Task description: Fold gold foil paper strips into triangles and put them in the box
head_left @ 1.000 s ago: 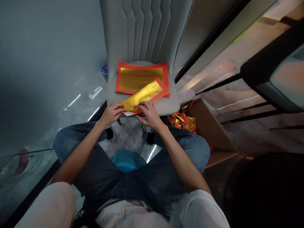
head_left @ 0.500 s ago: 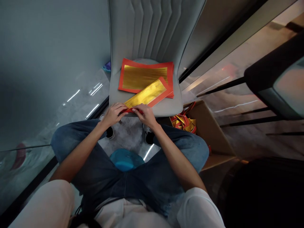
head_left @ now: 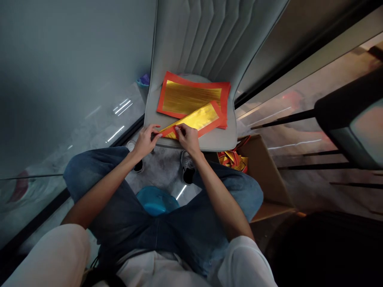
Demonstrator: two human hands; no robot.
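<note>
1 folded sht. (head_left: 204, 117), mostly fwd of R grip (head_left: 189, 138)

You are facing a grey upholstered chair (head_left: 214, 36). Beyond its seat's left edge, a small blue-rimmed bin (head_left: 141, 83) is holding something purple (head_left: 145, 79). A black-legged chair (head_left: 341, 99) is standing well off the right edge; a rounded blue object (head_left: 157, 200) is showing before the front edge.

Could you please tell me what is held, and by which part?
The right hand holds the folded red-and-gold sheet by its near edge; the left hand touches its left end, perhaps gripping.
</note>
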